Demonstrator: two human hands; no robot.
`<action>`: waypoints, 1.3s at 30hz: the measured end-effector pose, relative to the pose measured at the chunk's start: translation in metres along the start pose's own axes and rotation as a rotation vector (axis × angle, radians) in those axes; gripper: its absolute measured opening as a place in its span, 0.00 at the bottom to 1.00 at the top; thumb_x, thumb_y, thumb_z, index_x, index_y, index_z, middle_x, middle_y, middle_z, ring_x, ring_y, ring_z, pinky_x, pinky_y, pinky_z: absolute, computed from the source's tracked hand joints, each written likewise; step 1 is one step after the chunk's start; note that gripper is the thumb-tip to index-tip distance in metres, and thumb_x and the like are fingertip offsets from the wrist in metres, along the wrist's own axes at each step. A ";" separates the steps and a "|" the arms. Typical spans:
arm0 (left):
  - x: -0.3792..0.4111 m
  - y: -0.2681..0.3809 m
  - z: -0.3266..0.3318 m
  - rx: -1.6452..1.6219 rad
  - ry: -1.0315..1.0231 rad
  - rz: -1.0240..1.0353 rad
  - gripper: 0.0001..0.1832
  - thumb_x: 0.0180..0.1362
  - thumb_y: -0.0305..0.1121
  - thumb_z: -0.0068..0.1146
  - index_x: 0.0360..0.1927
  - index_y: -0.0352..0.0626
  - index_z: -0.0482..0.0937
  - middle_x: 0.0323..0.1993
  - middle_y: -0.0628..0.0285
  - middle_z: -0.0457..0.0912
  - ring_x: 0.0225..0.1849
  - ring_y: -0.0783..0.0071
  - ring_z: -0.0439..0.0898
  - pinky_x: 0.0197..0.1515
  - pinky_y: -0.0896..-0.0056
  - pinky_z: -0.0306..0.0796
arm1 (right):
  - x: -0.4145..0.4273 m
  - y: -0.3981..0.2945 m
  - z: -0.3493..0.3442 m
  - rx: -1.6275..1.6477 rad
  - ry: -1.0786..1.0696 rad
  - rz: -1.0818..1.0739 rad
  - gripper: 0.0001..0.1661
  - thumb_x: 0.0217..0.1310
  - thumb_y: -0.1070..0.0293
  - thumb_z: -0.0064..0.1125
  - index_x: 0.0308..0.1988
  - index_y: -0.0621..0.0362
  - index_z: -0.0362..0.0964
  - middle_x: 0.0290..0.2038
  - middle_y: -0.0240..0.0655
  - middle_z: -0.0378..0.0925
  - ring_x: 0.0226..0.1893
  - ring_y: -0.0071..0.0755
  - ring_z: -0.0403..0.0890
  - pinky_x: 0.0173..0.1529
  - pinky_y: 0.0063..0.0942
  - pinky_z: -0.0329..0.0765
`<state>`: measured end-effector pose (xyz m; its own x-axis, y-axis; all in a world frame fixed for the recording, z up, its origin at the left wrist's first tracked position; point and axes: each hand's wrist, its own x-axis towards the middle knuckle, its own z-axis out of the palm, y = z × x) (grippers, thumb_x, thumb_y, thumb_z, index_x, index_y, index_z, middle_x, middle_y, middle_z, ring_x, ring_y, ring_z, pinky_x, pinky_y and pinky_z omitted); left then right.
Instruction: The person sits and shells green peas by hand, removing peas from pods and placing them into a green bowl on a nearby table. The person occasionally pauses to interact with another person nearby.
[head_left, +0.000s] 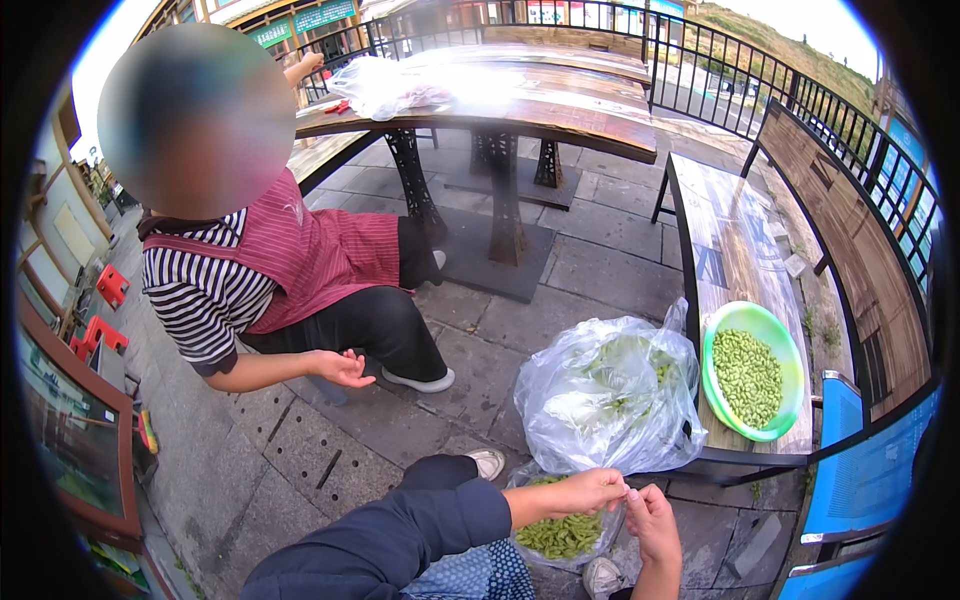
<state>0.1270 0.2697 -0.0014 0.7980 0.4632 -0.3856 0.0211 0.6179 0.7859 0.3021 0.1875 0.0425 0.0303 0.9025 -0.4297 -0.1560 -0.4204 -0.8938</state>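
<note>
My left hand (589, 491) and my right hand (651, 521) meet at the fingertips, with thumbs and forefingers pinched together. A small pale thing may sit between them, too small to make out. Below the hands lies an open clear plastic bag of green bean pods (559, 536). Just beyond them stands a large clear plastic bag (600, 390) with more green pods inside. To its right, a green plastic basin (793, 375) holds many shelled green beans (748, 379).
The basin rests on a wooden bench (731, 247) at the right. At the left sits a person in a striped shirt and red apron (330, 255). Beyond is a wooden table (600, 112) with a plastic bag (382, 86). Blue chairs (862, 480) stand at the lower right.
</note>
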 end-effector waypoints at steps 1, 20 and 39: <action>0.000 0.000 0.001 0.017 0.014 -0.011 0.11 0.75 0.43 0.50 0.41 0.47 0.73 0.25 0.71 0.74 0.19 0.88 0.61 0.21 0.81 0.53 | 0.000 0.001 0.000 0.008 -0.007 0.009 0.13 0.74 0.63 0.58 0.34 0.51 0.66 0.21 0.22 0.64 0.19 0.14 0.60 0.22 0.17 0.57; -0.013 -0.002 0.007 0.404 0.046 0.143 0.12 0.74 0.40 0.51 0.44 0.42 0.76 0.29 0.70 0.77 0.29 0.82 0.71 0.33 0.75 0.67 | -0.017 -0.002 -0.005 -0.001 -0.074 0.083 0.09 0.77 0.67 0.51 0.38 0.54 0.64 0.24 0.26 0.67 0.20 0.16 0.62 0.24 0.18 0.59; 0.008 -0.002 0.004 0.770 0.324 0.529 0.09 0.70 0.34 0.55 0.42 0.37 0.74 0.32 0.44 0.81 0.37 0.42 0.81 0.38 0.52 0.73 | 0.023 0.031 -0.014 0.153 0.128 0.097 0.03 0.73 0.76 0.48 0.43 0.57 0.68 0.31 0.30 0.73 0.19 0.16 0.65 0.22 0.18 0.61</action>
<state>0.1358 0.2698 -0.0043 0.6169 0.7826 0.0829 0.1870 -0.2481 0.9505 0.3116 0.1942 0.0034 0.1319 0.8349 -0.5343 -0.3118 -0.4767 -0.8219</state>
